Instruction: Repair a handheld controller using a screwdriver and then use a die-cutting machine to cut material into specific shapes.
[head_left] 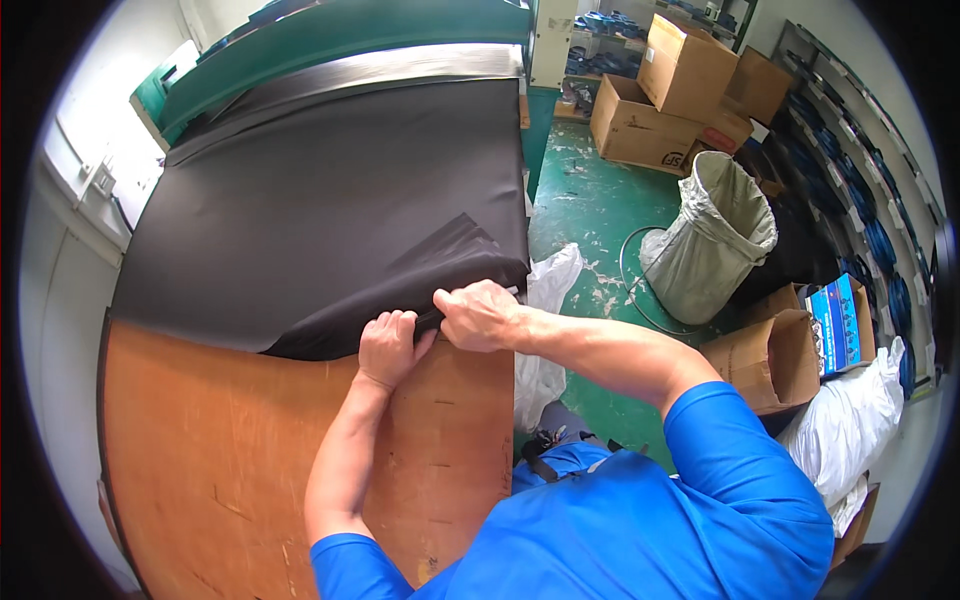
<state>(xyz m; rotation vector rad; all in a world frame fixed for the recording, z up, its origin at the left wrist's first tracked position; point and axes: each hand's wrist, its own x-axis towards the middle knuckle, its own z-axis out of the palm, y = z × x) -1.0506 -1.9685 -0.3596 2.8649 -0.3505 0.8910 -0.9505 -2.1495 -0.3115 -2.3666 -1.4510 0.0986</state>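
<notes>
A large black sheet (330,190) of thin, flexible material lies spread over the far part of a brown wooden table (210,440). Its near right corner is lifted and folded back. My left hand (390,345) pinches the sheet's near edge with closed fingers. My right hand (478,315), just to the right and touching the left, also grips that edge in a fist near the table's right side. Both forearms reach forward from my blue shirt.
A green machine frame (350,30) runs along the table's far end. On the green floor to the right stand a white sack bin (715,235), brown cardboard boxes (680,90), an open box (775,360) and white bags (850,425). Shelves line the right wall.
</notes>
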